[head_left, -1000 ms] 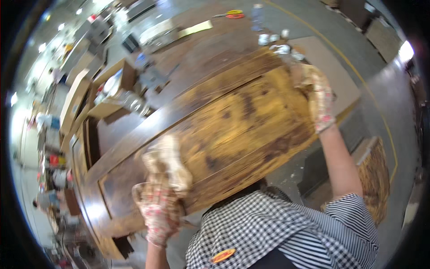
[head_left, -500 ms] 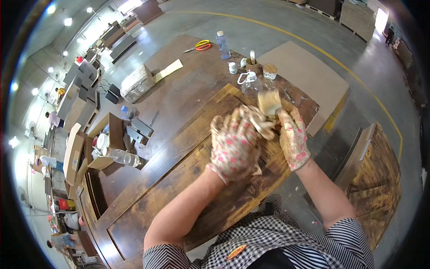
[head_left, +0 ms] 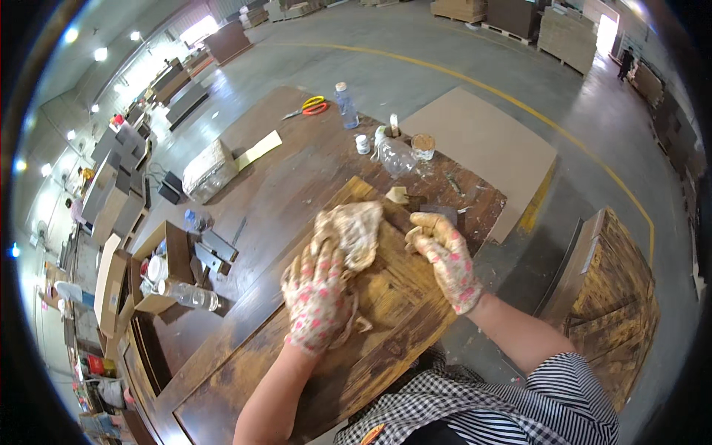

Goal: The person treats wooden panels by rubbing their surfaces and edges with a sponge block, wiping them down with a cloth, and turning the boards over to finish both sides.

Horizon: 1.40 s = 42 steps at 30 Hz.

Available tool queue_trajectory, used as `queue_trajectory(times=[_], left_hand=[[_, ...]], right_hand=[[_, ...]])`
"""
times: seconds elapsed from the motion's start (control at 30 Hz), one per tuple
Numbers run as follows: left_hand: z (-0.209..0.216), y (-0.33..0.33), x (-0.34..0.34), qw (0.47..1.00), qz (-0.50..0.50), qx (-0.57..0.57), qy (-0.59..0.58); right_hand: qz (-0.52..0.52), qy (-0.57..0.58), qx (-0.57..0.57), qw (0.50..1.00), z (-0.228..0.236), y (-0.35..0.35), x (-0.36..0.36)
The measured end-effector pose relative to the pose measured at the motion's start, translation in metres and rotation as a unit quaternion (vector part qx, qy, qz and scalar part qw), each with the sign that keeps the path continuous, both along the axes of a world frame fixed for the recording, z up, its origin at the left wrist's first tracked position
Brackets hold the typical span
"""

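Note:
My left hand [head_left: 317, 300], in a white glove with pink flowers, lies over a stained beige rag [head_left: 354, 233] on a brown wood-grain panel [head_left: 393, 278]. The rag spreads beyond my fingertips, and a loose end shows by the wrist. Above the panel's right edge hovers my right hand [head_left: 447, 263], gloved alike. Its fingers are loosely curled and apart, with nothing visible between them. A small beige block [head_left: 397, 195], perhaps a sponge, rests near the panel's far corner. Beside it is a dark flat piece [head_left: 437, 213], partly hidden by the right hand.
Beyond the panel are a clear jug [head_left: 397, 157], a cup [head_left: 423, 146], a small white bottle [head_left: 363, 144], a blue-tinted bottle [head_left: 345, 105] and scissors [head_left: 315, 105]. An open carton [head_left: 169, 256] with bottles stands left. Another wooden panel [head_left: 612, 304] is at right.
My hands have separated: the left moved left and nearer with the rag, which now spreads out. The beige block, earlier by my right hand, lies at the panel's far corner. The view has shifted.

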<state>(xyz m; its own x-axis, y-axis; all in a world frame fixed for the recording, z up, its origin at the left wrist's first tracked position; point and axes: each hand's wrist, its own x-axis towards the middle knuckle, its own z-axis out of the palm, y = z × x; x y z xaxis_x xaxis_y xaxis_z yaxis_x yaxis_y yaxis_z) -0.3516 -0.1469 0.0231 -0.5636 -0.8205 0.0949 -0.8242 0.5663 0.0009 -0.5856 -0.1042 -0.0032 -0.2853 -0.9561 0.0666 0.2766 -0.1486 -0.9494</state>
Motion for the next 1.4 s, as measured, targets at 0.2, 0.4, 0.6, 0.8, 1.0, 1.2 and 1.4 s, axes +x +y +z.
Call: queue_trajectory(times=[0.2,0.4,0.6,0.8,1.0,1.2,1.4], left_hand=[[-0.026,0.029,0.117,0.976,0.176,0.027,0.126],[-0.039,0.064,0.319,0.862,0.292,0.019,0.414],[0.001,0.122,0.379,0.938,0.209,-0.251,0.118],[0.01,0.115,0.347,0.919,0.328,-0.207,0.07],[0.026,0.1,0.316,0.938,0.309,-0.151,0.04],[0.012,0.035,0.211,0.979,0.107,-0.156,0.083],[-0.025,-0.019,0.12,0.986,0.034,-0.135,-0.096]], right_hand=[[0.041,-0.028,0.004,0.999,-0.002,-0.001,-0.003],[0.092,-0.009,0.036,0.995,0.005,0.002,0.0],[0.113,-0.107,-0.094,0.983,0.008,-0.029,-0.047],[0.028,0.544,-0.049,0.837,-0.081,-0.16,-0.084],[0.143,0.744,0.01,0.653,-0.147,-0.239,-0.053],[0.041,0.559,0.029,0.828,-0.109,-0.2,-0.081],[0.02,0.007,0.037,0.999,-0.024,-0.147,-0.119]])
